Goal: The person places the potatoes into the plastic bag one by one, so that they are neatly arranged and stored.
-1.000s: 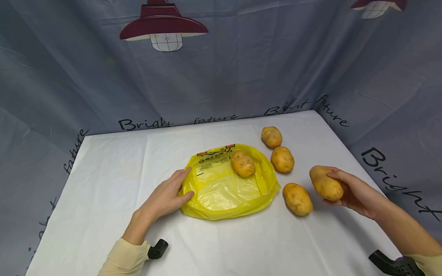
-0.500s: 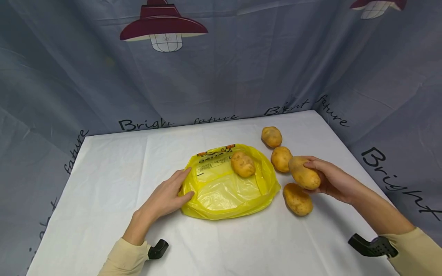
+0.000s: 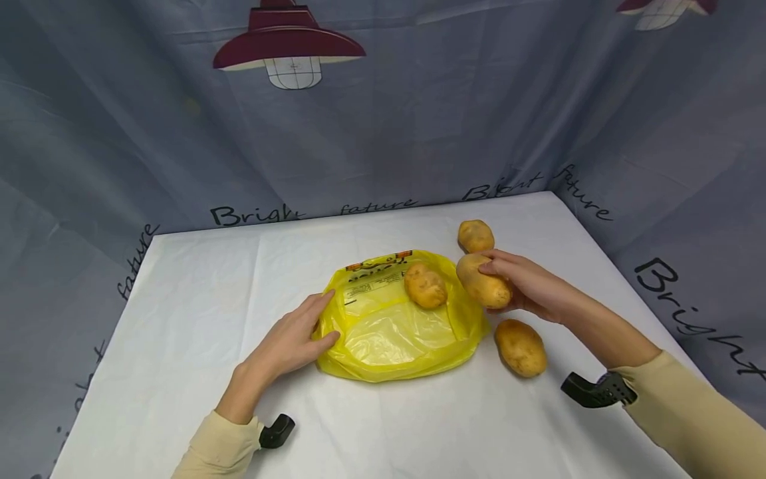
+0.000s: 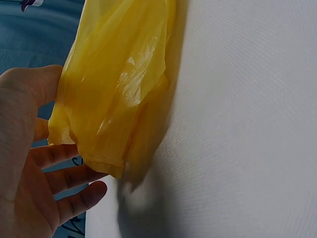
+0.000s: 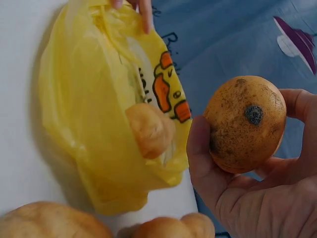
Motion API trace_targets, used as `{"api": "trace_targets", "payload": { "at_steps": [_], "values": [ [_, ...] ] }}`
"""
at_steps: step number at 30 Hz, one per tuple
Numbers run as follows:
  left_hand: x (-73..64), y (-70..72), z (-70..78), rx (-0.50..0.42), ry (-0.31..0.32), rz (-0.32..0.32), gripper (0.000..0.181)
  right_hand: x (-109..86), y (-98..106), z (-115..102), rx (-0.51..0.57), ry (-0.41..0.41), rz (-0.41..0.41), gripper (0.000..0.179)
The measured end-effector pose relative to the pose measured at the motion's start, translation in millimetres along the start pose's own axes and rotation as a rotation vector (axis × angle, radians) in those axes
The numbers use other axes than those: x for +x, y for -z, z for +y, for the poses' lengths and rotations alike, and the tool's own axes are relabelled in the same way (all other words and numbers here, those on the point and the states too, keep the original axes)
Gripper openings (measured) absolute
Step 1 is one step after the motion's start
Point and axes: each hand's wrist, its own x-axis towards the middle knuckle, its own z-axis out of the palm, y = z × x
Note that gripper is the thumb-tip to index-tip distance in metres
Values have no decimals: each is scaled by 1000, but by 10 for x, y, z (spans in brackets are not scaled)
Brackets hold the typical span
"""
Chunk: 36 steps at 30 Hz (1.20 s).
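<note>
A yellow plastic bag (image 3: 395, 372) lies on the table with its mouth spread wide, and one potato (image 3: 425, 285) sits inside. My left hand (image 3: 293, 339) rests at the bag's left rim, its fairly straight thumb and fingertips reaching over the edge; in the left wrist view the bag (image 4: 114, 89) covers some fingertips. My right hand (image 3: 526, 283) grips another potato (image 3: 482, 281) between thumb and fingers, held up beside the right rim. In the right wrist view this held potato (image 5: 245, 124) shows a dark spot. It hides a loose potato behind it in the head view.
One potato (image 3: 476, 237) lies at the back, right of the bag. Another potato (image 3: 520, 348) is on the white tablecloth (image 3: 419, 426) to the bag's front right. Grey printed curtains (image 3: 419, 120) hang behind the table and along its sides.
My right hand has carried its potato leftward and slightly away from me, from the table's right side to the bag's right rim. The left hand and the bag have stayed in place.
</note>
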Motion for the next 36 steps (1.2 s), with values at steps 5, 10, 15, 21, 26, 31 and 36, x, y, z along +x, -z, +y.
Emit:
{"api": "trace_targets", "payload": {
  "at_steps": [5, 10, 15, 21, 26, 31, 36],
  "values": [
    [11, 2, 10, 3, -2, -3, 76, 141, -105, -134, -93, -3, 25, 70],
    [17, -2, 2, 5, 0, -9, 77, 271, -225, -267, -225, 17, 27, 70],
    [27, -1, -17, 14, 1, -3, 77, 402, -345, -365, -371, 46, 40, 68],
    [55, -2, -13, 14, -10, -3, 78, 513, -471, -409, -494, 54, 70, 66],
    [61, -2, -19, 18, -11, -3, 78, 620, -576, -439, -612, 97, 98, 65],
    [66, 8, -20, 24, -11, -2, 78, 722, -682, -476, -657, 98, 91, 66],
    [66, 22, -18, 19, -10, -2, 78, 827, -789, -483, -681, 109, 68, 64]
  ]
}}
